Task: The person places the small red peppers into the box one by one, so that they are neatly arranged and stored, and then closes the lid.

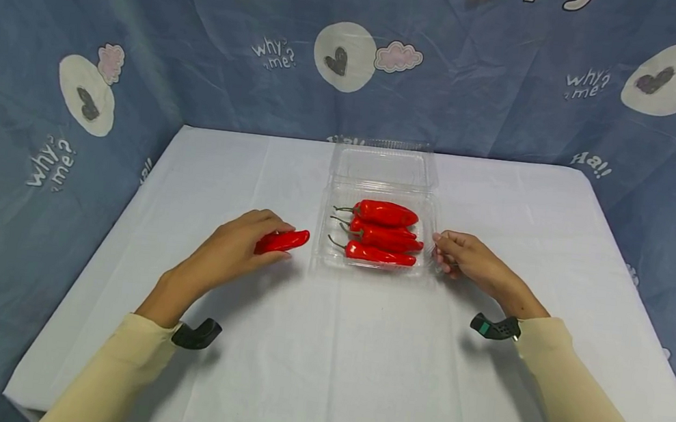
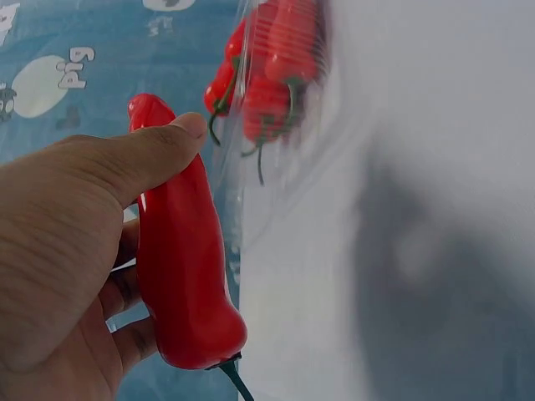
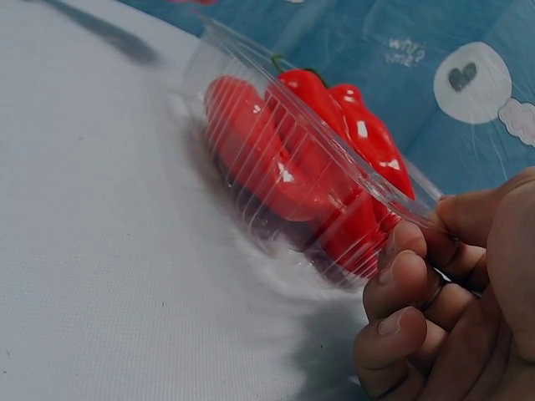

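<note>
My left hand (image 1: 248,243) grips a red chili pepper (image 1: 282,241) just left of the container, over the table. In the left wrist view the thumb lies across this pepper (image 2: 184,276), its green stem pointing down. Several more red peppers (image 1: 381,237) lie side by side in a clear plastic clamshell container (image 1: 326,261), stems to the left. Its lid (image 1: 384,166) is flipped back toward the wall. My right hand (image 1: 469,258) pinches the container's right rim between thumb and forefinger; in the right wrist view the other fingers (image 3: 393,334) curl below the rim.
A white cloth covers the table (image 1: 377,366). Blue printed fabric (image 1: 222,75) rises behind the table and along its sides. The open lid reaches the table's back edge. Dark bands (image 1: 197,334) are worn on both wrists.
</note>
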Available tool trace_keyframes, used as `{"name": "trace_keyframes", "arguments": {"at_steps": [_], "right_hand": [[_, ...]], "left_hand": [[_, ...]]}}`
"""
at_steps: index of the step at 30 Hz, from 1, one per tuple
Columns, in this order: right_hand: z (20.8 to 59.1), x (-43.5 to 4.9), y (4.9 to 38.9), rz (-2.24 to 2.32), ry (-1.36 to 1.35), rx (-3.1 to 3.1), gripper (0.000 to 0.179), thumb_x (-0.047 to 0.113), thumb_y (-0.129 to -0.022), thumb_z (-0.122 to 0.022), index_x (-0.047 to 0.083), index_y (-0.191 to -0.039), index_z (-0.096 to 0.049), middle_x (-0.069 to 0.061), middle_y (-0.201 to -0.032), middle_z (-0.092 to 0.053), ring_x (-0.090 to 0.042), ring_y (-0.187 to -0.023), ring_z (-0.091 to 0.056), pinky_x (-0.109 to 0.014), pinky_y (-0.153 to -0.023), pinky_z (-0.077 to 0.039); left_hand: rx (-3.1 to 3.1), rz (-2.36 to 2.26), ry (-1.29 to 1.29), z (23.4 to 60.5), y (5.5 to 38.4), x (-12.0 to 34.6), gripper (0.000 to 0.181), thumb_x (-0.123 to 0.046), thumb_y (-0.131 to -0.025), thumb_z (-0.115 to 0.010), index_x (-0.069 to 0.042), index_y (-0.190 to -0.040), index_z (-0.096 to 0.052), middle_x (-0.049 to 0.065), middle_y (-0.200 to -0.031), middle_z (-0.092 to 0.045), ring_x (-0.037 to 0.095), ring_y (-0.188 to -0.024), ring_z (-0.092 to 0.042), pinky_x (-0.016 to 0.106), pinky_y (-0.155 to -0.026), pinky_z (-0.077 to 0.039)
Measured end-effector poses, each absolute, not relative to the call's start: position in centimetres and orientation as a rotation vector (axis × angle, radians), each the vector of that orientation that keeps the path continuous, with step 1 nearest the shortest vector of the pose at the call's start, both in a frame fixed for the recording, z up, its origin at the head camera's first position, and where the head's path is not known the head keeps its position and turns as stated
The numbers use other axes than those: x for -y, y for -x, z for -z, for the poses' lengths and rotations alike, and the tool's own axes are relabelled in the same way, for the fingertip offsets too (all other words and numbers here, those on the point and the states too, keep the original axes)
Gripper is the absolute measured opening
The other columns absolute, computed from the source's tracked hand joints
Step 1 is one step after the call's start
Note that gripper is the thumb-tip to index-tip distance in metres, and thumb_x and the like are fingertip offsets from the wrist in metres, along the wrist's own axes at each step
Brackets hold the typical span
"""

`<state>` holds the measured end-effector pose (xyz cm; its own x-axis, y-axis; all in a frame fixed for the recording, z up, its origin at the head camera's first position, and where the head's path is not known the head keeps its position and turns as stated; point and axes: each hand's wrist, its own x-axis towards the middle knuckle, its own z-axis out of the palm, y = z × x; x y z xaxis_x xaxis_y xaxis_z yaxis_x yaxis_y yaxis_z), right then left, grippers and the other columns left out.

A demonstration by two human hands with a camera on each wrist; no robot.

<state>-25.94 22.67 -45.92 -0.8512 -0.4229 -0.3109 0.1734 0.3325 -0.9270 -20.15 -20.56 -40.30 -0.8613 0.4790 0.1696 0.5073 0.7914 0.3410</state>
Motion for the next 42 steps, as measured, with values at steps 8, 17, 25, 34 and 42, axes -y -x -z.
{"name": "trace_keyframes", "arguments": {"at_steps": [8, 17, 25, 34, 42], "right_hand": [[46.1, -22.8, 26.0, 1.554, 0.214, -2.094, 0.038, 0.034, -0.108, -0.047, -0.001, -0.094, -0.050, -0.005, -0.075, -0.052, -0.014, -0.065, -0.049, -0.027, -0.057, -0.040], [46.0, -22.8, 26.0, 1.546, 0.206, -2.099, 0.039, 0.036, -0.107, -0.048, -0.001, -0.095, -0.051, -0.005, -0.076, -0.052, -0.015, -0.066, -0.050, -0.027, -0.058, -0.042], [45.8, -22.7, 26.0, 1.524, 0.219, -2.114, 0.041, 0.039, -0.107, -0.049, -0.001, -0.095, -0.051, -0.006, -0.076, -0.052, -0.015, -0.067, -0.050, -0.027, -0.059, -0.042], [45.7, -22.8, 25.9, 1.527, 0.218, -2.118, 0.040, 0.038, -0.107, -0.049, 0.000, -0.094, -0.050, -0.005, -0.074, -0.052, -0.015, -0.066, -0.049, -0.027, -0.058, -0.041], [46.0, -22.8, 26.1, 1.518, 0.206, -2.122, 0.037, 0.035, -0.108, -0.048, 0.000, -0.094, -0.050, -0.006, -0.075, -0.052, -0.016, -0.066, -0.050, -0.028, -0.058, -0.041]], "left_hand": [[2.940, 0.600, 0.846, 39.7, 21.1, 17.5, 0.044, -0.035, -0.087, -0.080, -0.020, -0.126, -0.067, -0.003, -0.118, -0.062, 0.016, -0.103, -0.057, 0.039, -0.085, -0.055], [2.937, 0.603, 0.960, 39.0, 22.0, 13.8, 0.047, -0.035, -0.089, -0.078, -0.019, -0.131, -0.066, -0.002, -0.125, -0.061, 0.016, -0.113, -0.056, 0.038, -0.091, -0.054], [2.888, 0.641, 1.068, 39.0, 22.6, 11.4, 0.051, -0.035, -0.088, -0.080, -0.019, -0.133, -0.064, -0.001, -0.128, -0.059, 0.015, -0.120, -0.054, 0.038, -0.097, -0.052], [2.869, 0.604, 1.147, 39.1, 23.3, 8.5, 0.050, -0.040, -0.087, -0.079, -0.019, -0.131, -0.067, -0.003, -0.121, -0.062, 0.012, -0.111, -0.055, 0.033, -0.092, -0.053], [2.819, 0.511, 1.212, 39.7, 23.8, 5.8, 0.046, -0.041, -0.087, -0.079, -0.021, -0.126, -0.069, -0.005, -0.115, -0.064, 0.010, -0.107, -0.056, 0.030, -0.091, -0.051]]}}
